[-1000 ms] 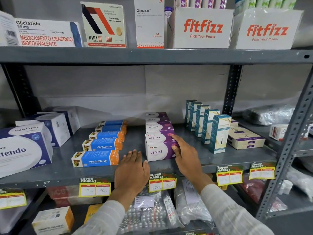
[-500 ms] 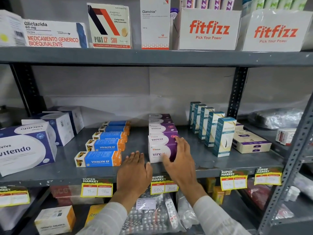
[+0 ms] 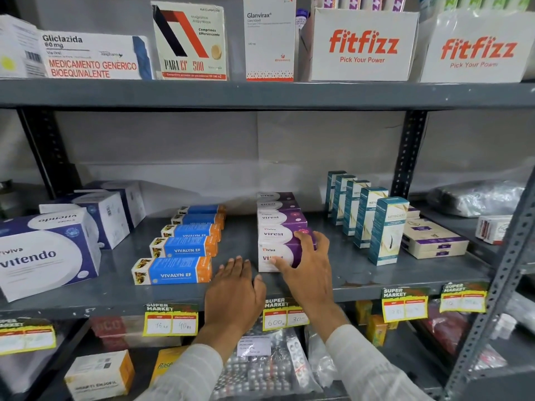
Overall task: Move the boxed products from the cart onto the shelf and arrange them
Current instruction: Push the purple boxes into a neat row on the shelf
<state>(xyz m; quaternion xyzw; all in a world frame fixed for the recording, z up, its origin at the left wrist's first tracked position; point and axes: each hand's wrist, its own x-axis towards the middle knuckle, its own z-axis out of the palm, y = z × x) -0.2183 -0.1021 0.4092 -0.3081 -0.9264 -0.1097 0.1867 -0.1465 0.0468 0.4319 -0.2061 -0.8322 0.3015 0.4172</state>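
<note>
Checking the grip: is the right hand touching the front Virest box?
Touching. The head view shows the right hand with fingers spread over the front Virest box.

— What's on my middle shelf, left to right?

— Far left, the Vitendo boxes, one behind another. Right of them I see the Vivalyn EF boxes lying flat in a row running back towards the wall. Then the Virest boxes, also in a row front to back. Right of those, the Ketocare cartons stand upright in a file, with flat cartons stacked just beside them.

— And my hands?

— My left hand lies flat on the shelf edge, between the Vivalyn and Virest rows. My right hand lies against the front Virest box.
</note>
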